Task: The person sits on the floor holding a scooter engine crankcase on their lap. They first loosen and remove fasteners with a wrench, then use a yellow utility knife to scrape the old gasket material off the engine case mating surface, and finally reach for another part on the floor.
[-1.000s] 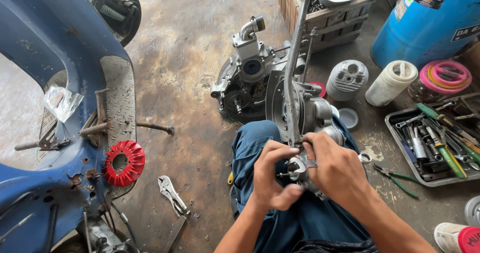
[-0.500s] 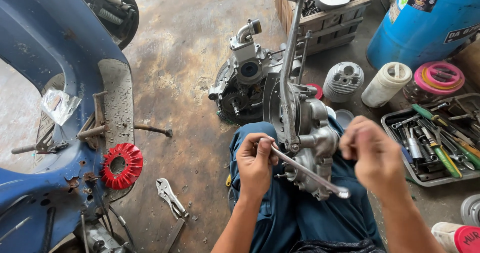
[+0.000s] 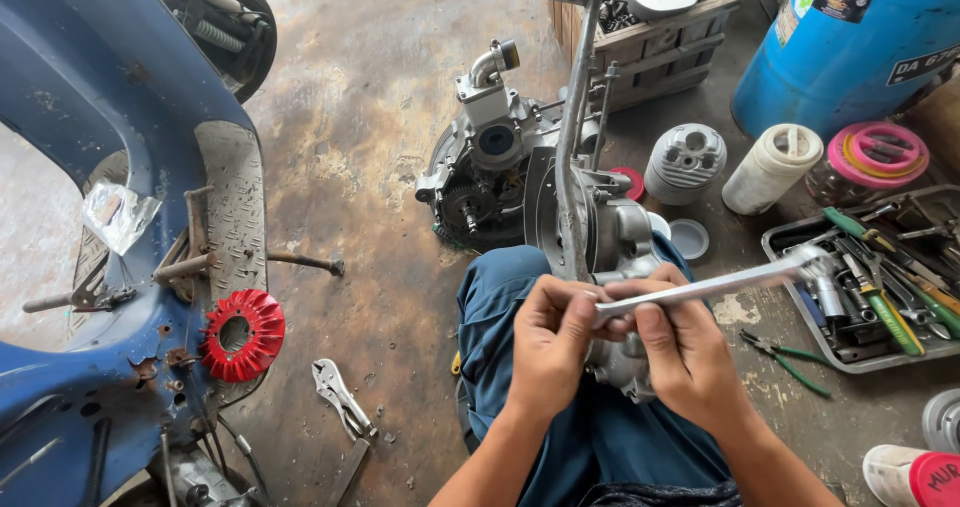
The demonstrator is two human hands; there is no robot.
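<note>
A grey metal engine casing (image 3: 610, 232) rests on my lap, with a long silver lever arm (image 3: 572, 117) rising from it. My left hand (image 3: 548, 347) and my right hand (image 3: 682, 355) sit close together in front of the casing. Both are closed on the near end of a silver wrench (image 3: 725, 284). The wrench runs from my fingers out to the right, its head over the edge of a tool tray (image 3: 860, 352). The spot where the wrench meets the casing is hidden by my fingers.
A second engine block (image 3: 490, 172) lies on the stained concrete floor ahead. A blue scooter body (image 3: 90, 117) with a red fan cover (image 3: 242, 335) is at left, locking pliers (image 3: 338, 395) near it. A blue barrel (image 3: 850, 42), wooden crate (image 3: 665, 42), cylinder (image 3: 685, 162), white roll (image 3: 770, 169) and green-handled pliers (image 3: 790, 359) are at right.
The wrench has swung from pointing down and right to pointing right and slightly up. My right hand, off it half a second ago, has come back onto it beside my left.
</note>
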